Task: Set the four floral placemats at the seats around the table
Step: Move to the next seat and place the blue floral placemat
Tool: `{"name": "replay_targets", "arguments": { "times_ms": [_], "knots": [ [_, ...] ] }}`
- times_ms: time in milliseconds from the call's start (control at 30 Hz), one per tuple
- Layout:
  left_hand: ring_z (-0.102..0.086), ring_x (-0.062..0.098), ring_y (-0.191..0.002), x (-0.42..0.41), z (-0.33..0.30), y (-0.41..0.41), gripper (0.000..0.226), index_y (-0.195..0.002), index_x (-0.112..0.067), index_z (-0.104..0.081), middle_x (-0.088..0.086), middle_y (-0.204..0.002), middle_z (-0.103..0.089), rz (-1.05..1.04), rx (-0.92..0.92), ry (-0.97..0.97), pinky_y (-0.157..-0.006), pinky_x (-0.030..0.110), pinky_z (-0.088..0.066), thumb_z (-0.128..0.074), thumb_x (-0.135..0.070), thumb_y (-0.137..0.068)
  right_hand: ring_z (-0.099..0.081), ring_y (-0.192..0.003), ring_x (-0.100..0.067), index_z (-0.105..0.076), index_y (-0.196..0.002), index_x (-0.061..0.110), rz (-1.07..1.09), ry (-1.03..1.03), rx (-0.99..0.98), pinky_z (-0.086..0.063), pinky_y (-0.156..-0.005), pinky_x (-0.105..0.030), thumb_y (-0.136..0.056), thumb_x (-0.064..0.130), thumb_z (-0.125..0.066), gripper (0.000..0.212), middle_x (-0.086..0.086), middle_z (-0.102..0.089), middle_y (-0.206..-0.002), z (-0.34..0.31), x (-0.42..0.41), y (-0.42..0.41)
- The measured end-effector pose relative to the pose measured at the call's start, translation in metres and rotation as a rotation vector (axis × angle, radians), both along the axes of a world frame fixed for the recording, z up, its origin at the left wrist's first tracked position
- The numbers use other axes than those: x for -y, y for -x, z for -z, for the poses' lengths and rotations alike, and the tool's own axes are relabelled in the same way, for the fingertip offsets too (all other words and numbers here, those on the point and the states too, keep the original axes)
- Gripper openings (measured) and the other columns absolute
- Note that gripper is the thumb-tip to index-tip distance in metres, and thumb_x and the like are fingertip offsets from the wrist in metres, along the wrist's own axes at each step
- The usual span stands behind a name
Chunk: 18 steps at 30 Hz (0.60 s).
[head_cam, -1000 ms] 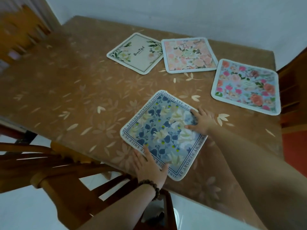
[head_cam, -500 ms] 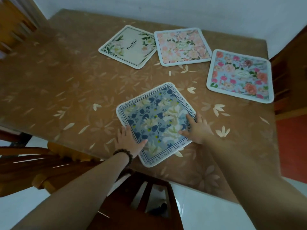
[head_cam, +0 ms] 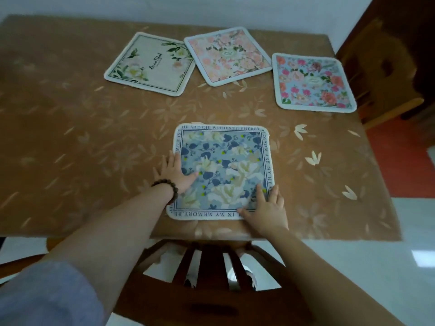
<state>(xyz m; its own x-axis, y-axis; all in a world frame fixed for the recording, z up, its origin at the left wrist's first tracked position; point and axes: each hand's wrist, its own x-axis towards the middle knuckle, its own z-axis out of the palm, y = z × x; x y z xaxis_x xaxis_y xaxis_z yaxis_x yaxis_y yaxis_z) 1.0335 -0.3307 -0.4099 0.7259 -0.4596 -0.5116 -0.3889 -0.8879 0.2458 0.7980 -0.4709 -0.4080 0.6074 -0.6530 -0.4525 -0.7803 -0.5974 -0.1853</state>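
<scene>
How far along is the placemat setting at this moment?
Done: nothing clearly finished. In hand: the blue placemat lies square at the near edge above a chair, left hand and right hand pressing flat on it. Left: the cream placemat, peach placemat and pink-rose placemat, bunched at the far side.

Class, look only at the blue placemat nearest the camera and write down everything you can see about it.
The blue square fabric placemat has rounded corners, a pale edge and a printed border of dark capital lettering framing cream flowers and navy leaves. It lies flat on the brown floral tablecloth, squared to the near table edge, directly above a dark wooden chair back. The left hand rests flat on its left side; the right hand presses its near right corner. It lies apart from the other mats.
</scene>
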Motion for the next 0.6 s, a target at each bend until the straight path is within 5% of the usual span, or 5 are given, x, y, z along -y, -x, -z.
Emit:
{"name": "replay_targets", "arguments": {
  "times_ms": [233,400,600],
  "knots": [
    [0.018,0.028,-0.141,-0.038,-0.006,0.035,0.122,-0.14,-0.035,0.028,0.012,-0.155,0.019,0.047,0.022,0.093,-0.112,0.051,0.002,-0.036,-0.095,-0.054,0.003,-0.144,-0.034,0.0,-0.148,0.039,0.092,-0.104,0.188,-0.02,-0.113,-0.053,-0.06,0.077,-0.065,0.116,-0.008,0.021,-0.157,-0.006,-0.003,0.011],
    [0.019,0.03,-0.14,-0.067,-0.004,0.07,0.135,-0.138,-0.032,0.032,0.016,-0.154,0.019,0.184,0.054,0.052,-0.114,0.051,0.002,-0.037,-0.098,-0.042,0.013,-0.144,-0.034,0.011,-0.147,0.038,0.012,-0.063,0.112,-0.005,-0.118,-0.048,-0.053,0.078,-0.068,0.13,-0.017,0.019,-0.156,-0.005,-0.009,0.016],
    [0.021,0.026,-0.14,-0.075,-0.009,0.081,0.141,-0.14,-0.036,0.026,0.014,-0.153,0.022,0.203,0.037,0.102,-0.114,0.044,0.002,-0.067,-0.082,-0.045,0.004,-0.143,-0.036,0.001,-0.149,0.037,-0.013,-0.026,0.105,-0.007,-0.117,-0.048,-0.06,0.069,-0.072,0.119,-0.017,0.006,-0.157,-0.009,-0.007,0.022]
  ]
}}
